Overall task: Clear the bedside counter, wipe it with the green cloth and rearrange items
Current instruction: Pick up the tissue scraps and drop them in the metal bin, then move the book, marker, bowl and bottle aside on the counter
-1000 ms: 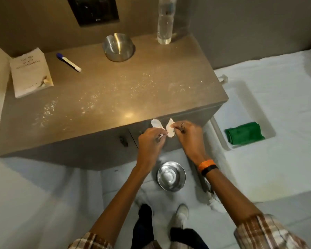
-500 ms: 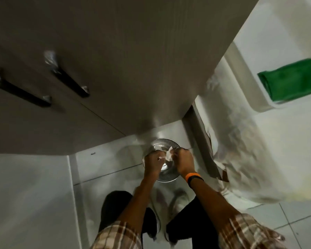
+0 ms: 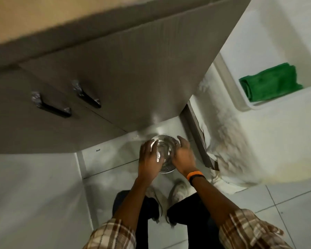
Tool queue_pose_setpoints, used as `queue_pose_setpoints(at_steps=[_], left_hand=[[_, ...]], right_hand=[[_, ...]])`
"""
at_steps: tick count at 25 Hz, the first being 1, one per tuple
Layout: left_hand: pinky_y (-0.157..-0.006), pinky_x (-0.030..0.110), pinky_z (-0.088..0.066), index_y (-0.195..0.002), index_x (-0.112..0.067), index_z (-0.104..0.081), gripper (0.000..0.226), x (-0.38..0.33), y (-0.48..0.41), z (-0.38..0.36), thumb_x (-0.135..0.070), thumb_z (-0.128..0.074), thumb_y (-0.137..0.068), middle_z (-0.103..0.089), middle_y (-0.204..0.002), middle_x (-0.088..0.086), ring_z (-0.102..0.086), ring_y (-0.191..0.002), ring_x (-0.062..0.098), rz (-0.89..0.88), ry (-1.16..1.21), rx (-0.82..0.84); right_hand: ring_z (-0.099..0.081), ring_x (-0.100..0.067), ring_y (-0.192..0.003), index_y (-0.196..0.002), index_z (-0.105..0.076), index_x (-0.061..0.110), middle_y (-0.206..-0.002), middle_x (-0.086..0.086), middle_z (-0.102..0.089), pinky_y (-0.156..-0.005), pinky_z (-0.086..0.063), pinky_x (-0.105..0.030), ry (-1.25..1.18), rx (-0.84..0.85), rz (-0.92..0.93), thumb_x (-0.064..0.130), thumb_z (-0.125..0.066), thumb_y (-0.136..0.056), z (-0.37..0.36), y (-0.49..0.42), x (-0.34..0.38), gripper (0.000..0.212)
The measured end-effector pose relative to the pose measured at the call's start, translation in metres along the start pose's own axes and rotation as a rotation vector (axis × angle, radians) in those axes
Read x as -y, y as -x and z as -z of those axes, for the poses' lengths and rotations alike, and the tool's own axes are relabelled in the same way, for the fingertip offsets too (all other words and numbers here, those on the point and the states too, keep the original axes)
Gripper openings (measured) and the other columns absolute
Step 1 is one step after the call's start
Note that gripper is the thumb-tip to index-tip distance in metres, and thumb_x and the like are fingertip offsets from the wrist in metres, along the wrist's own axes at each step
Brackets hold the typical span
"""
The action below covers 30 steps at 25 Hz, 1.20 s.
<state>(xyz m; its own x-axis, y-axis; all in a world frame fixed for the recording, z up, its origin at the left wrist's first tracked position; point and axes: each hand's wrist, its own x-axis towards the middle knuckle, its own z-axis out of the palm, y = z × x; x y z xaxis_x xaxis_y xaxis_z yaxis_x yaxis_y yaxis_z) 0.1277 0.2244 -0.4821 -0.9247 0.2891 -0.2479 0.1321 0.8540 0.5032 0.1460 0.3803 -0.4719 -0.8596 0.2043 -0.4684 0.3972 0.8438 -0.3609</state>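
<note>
Bending low over the pale tiled floor [image 3: 34,194], I have both hands down at the round, shiny steel bin [image 3: 163,155] that stands just in front of my shoes, beside the cabinet's lower corner. I take it that it sits here on the floor so rubbish from the top can go straight into it. My left hand [image 3: 148,159] lies over its left rim with the fingers spread and loose, gripping nothing I can make out; motion blur hides the fingertips. My right hand [image 3: 182,157], the one with the orange band at the wrist, cups the right rim, fingers likewise apart and empty as far as I can tell.

Above, the grey-brown bedside cabinet [image 3: 133,72] fills the view, its two dark bar handles [image 3: 50,106] facing me; only a blurred strip of its top shows, so I cannot say what lies on it. Further right, the folded green cloth [image 3: 269,83] rests in a white plastic tray [image 3: 276,103] on the white-sheeted bed [image 3: 250,141], well apart from my hands. I judge the wiping not yet begun.
</note>
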Motion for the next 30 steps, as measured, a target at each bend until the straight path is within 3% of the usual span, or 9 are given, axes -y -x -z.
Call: queue_pose_setpoints(at_steps=[3, 6, 11, 17, 20, 26, 30], left_hand=[[-0.123, 0.049, -0.024, -0.149, -0.013, -0.038, 0.07, -0.05, 0.01, 0.09, -0.049, -0.054, -0.091, -0.039, -0.155, 0.01, -0.032, -0.147, 0.028, -0.166, -0.19, -0.072], [-0.124, 0.046, -0.023, -0.155, -0.015, -0.028, 0.074, -0.104, 0.021, 0.183, -0.051, -0.051, -0.094, -0.03, -0.161, 0.007, -0.024, -0.151, 0.024, -0.252, -0.18, -0.129], [-0.123, 0.045, -0.025, -0.155, -0.013, -0.027, 0.068, -0.169, 0.024, 0.304, -0.043, -0.046, -0.098, -0.032, -0.16, 0.008, -0.028, -0.149, 0.023, -0.396, -0.09, -0.412], [-0.123, 0.045, -0.023, -0.156, -0.01, -0.023, 0.073, -0.198, -0.018, 0.422, -0.046, -0.046, -0.096, -0.027, -0.162, 0.011, -0.023, -0.151, 0.027, -0.43, -0.198, -0.579], [-0.122, 0.046, -0.023, -0.155, -0.011, -0.022, 0.072, -0.203, -0.039, 0.449, -0.048, -0.042, -0.097, -0.028, -0.161, 0.01, -0.021, -0.151, 0.026, -0.387, -0.227, -0.601], [-0.125, 0.046, -0.018, -0.157, -0.012, -0.018, 0.075, -0.166, -0.066, 0.481, -0.056, -0.037, -0.1, -0.022, -0.165, 0.009, -0.011, -0.155, 0.023, -0.239, -0.298, -0.55], [-0.127, 0.043, -0.01, -0.158, -0.016, -0.013, 0.075, -0.117, -0.08, 0.508, -0.057, -0.034, -0.099, -0.017, -0.166, 0.009, -0.006, -0.155, 0.021, -0.114, -0.268, -0.53]], right_hand=[[-0.024, -0.035, -0.154, -0.146, -0.048, 0.009, -0.163, -0.018, -0.029, -0.127, -0.02, -0.05, 0.135, -0.189, 0.116, 0.044, -0.057, -0.093, 0.082, 0.045, 0.036, 0.064], [-0.011, -0.032, -0.158, -0.154, -0.036, 0.015, -0.168, -0.015, -0.018, -0.128, -0.014, -0.054, 0.195, -0.337, 0.186, 0.062, -0.043, -0.094, 0.173, 0.085, 0.075, 0.076], [-0.005, -0.028, -0.159, -0.156, -0.03, 0.019, -0.17, -0.01, -0.008, -0.128, -0.011, -0.052, 0.072, -0.636, 0.328, 0.06, -0.055, -0.089, 0.294, 0.11, 0.13, 0.082], [-0.014, -0.032, -0.157, -0.154, -0.033, 0.013, -0.166, -0.017, -0.02, -0.128, -0.014, -0.051, 0.1, -0.87, 0.453, 0.055, -0.057, -0.091, 0.393, 0.098, 0.206, 0.08], [-0.017, -0.032, -0.155, -0.15, -0.037, 0.013, -0.164, -0.017, -0.026, -0.128, -0.015, -0.049, 0.124, -0.889, 0.439, 0.055, -0.052, -0.091, 0.415, 0.082, 0.229, 0.074], [-0.019, -0.032, -0.155, -0.152, -0.036, 0.014, -0.164, -0.016, -0.025, -0.128, -0.016, -0.049, 0.183, -0.736, 0.495, 0.062, -0.042, -0.091, 0.427, 0.033, 0.28, 0.078], [-0.02, -0.033, -0.154, -0.151, -0.039, 0.013, -0.163, -0.017, -0.028, -0.127, -0.017, -0.048, 0.171, -0.634, 0.58, 0.058, -0.05, -0.093, 0.417, -0.003, 0.331, 0.075]])
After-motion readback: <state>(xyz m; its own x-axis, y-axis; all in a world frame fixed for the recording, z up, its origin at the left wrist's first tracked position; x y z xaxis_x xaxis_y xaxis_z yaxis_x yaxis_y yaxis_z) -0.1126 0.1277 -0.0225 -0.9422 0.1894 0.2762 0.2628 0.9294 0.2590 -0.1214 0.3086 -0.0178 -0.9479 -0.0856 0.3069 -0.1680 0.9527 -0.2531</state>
